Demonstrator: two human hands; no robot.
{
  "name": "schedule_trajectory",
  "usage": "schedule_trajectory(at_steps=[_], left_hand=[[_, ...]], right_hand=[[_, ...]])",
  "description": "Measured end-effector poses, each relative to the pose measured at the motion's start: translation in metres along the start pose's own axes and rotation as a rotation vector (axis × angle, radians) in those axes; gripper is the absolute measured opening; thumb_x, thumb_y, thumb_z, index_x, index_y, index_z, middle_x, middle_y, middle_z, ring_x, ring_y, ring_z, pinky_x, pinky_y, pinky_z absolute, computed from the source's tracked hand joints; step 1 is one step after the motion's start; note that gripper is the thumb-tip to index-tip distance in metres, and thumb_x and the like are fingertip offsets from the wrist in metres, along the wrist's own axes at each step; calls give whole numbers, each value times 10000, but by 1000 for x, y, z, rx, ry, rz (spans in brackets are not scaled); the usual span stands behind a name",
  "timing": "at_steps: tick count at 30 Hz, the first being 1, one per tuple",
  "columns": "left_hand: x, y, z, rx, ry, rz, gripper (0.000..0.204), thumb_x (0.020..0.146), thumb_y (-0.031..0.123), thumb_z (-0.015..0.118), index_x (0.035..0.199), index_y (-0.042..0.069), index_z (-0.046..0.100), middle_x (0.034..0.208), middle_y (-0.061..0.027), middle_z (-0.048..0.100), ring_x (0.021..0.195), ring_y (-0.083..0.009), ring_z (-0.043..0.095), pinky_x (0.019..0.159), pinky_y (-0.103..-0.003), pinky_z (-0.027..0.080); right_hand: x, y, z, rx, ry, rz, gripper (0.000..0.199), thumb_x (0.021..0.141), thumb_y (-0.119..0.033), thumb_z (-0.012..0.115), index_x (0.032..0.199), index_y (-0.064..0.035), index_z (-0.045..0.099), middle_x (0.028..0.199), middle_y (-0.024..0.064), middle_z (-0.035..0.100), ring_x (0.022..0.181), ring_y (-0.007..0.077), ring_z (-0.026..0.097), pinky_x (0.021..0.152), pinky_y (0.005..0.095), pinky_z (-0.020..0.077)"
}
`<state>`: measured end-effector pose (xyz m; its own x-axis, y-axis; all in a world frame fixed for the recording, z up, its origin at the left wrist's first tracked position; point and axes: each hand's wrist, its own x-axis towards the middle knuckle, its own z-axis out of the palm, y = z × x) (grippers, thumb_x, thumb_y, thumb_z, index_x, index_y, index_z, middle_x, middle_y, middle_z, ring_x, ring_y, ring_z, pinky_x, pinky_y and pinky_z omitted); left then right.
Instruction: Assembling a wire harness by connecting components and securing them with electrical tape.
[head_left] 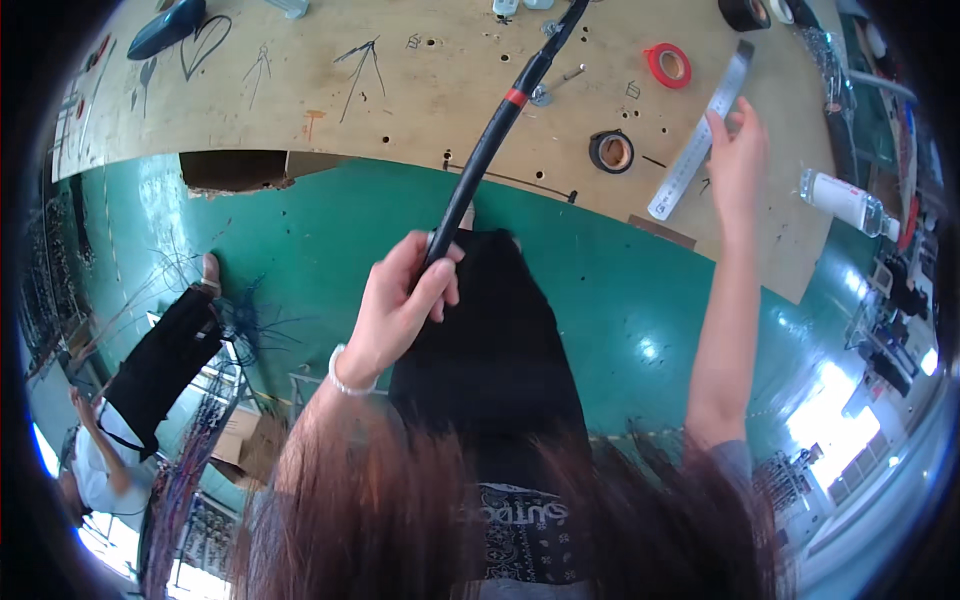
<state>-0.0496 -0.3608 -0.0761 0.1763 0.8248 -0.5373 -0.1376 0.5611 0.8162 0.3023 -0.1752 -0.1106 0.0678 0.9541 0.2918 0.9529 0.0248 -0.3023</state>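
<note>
Left hand (400,305), centre of frame, was raised with the wrist bent back and the fingers wrapped shut around the lower end of a thick black cable (490,140). A thin bracelet (345,378) sat on that wrist. The cable ran up and to the right from the fist, over the edge of the wooden workbench (300,110), to the top edge of the frame, with a red band (515,97) about midway along it.

Right arm was stretched straight up at centre right; right hand (738,150) lay with fingers extended against a metal ruler (700,135) on the bench. Whether the fingers pinched the ruler or only rested on it could not be told.

Also on the bench: a black tape roll (611,151) just left of the ruler, a red tape roll (669,65) above it, a plastic bottle (845,203) at the right edge.

Cable's upper end was cut off by the frame. Hair (420,500) filled the lower frame and hid both elbows. Another person (130,400) at lower left was distorted by the rim, hands unclear.
</note>
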Motion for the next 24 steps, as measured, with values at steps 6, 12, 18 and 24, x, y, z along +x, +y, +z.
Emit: schedule_trajectory(at_steps=[6,12,18,24], left_hand=[[-102,-86,24,135,193,-56,168,988,143,479,1027,-8,541,705,-33,587,550,-49,507,518,-182,418],[-199,-195,55,70,272,-121,165,980,152,482,958,1,546,662,-8,553,554,-55,500,517,-205,405],[-294,-232,67,223,473,-165,166,988,175,493,983,22,558,697,61,430,614,-34,391,548,-200,336],[-318,-221,52,360,642,-148,192,1017,173,446,1001,5,538,692,74,382,615,-24,348,550,-187,293]], right_hand=[[-94,-91,-30,217,-330,-70,326,851,-233,701,1105,-57,597,1100,116,564,882,257,588,788,386,473],[-99,-68,4,62,-172,-483,255,855,-239,692,1002,-52,599,1058,142,551,944,344,558,809,416,457],[-283,-32,-51,1031,-457,158,172,980,-171,558,974,-1,580,953,62,576,814,122,597,751,276,494],[-601,172,56,407,-919,1089,382,1011,-393,421,944,-39,546,688,55,515,643,178,525,590,358,439]])
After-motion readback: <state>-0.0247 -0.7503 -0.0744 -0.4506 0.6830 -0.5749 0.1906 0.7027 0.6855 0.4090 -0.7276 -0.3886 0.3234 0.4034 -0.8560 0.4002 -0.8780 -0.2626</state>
